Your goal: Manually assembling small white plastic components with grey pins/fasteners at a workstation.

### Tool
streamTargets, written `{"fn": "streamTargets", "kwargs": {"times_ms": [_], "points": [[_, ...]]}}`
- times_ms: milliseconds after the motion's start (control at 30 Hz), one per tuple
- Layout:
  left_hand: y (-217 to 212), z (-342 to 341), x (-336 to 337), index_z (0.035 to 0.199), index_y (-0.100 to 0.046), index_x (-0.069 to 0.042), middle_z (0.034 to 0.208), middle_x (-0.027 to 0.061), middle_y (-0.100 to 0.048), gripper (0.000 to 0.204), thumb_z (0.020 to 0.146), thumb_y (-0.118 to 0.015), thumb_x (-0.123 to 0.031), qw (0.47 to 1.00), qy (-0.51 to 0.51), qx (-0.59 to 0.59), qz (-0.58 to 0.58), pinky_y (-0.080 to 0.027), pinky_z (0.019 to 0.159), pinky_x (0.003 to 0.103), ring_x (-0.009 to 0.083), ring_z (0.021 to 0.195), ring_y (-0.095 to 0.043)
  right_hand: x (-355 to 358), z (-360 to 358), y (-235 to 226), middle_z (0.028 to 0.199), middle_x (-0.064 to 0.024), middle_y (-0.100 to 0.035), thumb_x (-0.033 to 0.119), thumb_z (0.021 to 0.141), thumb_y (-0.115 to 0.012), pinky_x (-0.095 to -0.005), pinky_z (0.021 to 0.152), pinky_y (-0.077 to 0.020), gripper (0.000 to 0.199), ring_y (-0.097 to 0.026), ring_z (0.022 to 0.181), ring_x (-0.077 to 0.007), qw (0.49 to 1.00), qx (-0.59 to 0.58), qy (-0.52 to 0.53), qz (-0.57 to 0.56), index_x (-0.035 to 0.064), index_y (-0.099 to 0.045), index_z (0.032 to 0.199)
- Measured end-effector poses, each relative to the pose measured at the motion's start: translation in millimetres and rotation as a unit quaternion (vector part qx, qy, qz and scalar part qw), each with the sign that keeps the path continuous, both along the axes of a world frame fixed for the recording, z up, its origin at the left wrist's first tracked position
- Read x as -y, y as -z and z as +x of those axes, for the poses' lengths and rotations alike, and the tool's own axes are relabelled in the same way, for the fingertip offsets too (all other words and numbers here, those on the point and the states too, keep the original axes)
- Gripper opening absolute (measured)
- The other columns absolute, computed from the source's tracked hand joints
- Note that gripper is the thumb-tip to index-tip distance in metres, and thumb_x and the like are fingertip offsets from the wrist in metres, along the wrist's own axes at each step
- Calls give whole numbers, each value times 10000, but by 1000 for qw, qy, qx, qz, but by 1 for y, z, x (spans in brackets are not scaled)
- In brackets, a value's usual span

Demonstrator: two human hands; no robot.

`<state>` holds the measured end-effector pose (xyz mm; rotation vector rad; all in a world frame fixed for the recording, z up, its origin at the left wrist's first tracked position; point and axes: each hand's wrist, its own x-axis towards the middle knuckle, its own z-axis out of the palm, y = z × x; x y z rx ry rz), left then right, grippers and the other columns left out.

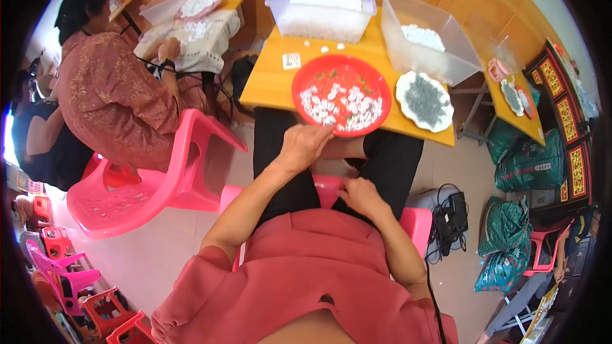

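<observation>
My left hand (301, 146) reaches up to the near rim of a red round tray (306, 79) that holds several small white pieces (341, 105); the fingers curl at the rim, and whether they pinch a piece is hidden. My right hand (359, 196) rests low over my lap, fingers drawn together, possibly on something small that I cannot make out. The tray lies on a yellow wooden table (271, 83). To its right sits a white plate of small grey parts (424, 100).
Two clear plastic bins (322, 6) (427, 41) with white pieces stand at the back of the table. A person in a patterned top sits on a pink chair (153, 178) to my left. Green bags (526, 165) and a black charger with cables (449, 216) lie on the right.
</observation>
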<state>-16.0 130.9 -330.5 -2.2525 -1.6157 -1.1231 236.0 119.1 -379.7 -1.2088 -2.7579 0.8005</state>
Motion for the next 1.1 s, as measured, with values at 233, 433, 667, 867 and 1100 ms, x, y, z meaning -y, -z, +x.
{"fn": "streamTargets", "kwargs": {"times_ms": [233, 433, 667, 867, 1100], "points": [[-15, 10, 19, 1181, -726, -124, 745, 59, -682, 280, 907, -756, -177, 998, 4, -53, 27, -500, 566, 369, 242, 623, -665, 23, 0, 34, 766, -219, -722, 261, 883, -754, -503, 652, -605, 234, -748, 737, -394, 988, 45, -62, 137, 33, -701, 895], [-23, -10, 20, 1214, -747, -137, 756, 43, -706, 312, 906, -769, -176, 996, -27, -51, 61, -492, 552, 344, 206, 614, -672, 24, -7, 44, 760, -202, -720, 260, 870, -765, -479, 636, -606, 233, -746, 727, -387, 985, 44, -80, 145, 39, -701, 904], [-22, -59, -13, 1190, -743, 1, 820, 61, -747, 242, 1036, -646, -159, 868, -102, 483, -58, -496, 606, 236, 83, 641, -640, 13, -20, 33, 865, -212, -709, 231, 866, -780, -487, 668, -586, 282, -731, 785, -395, 988, -13, -82, 133, 10, -666, 1001], [-22, -102, -29, 1199, -730, -16, 823, 33, -726, 242, 1045, -649, -184, 791, -57, 603, -87, -456, 597, 213, 68, 635, -607, 0, -25, 9, 930, -215, -715, 219, 888, -765, -498, 734, -577, 245, -717, 853, -422, 996, -10, -75, 43, 9, -683, 983], [22, -233, -36, 1038, -782, -45, 821, 51, -746, 196, 965, -659, -179, 891, -34, 213, -399, -556, 697, 295, 155, 739, -703, -59, -30, -25, 1068, -211, -688, 178, 931, -746, -480, 892, -530, 217, -657, 1029, -421, 970, -85, 186, 134, 4, -698, 1052]]}}
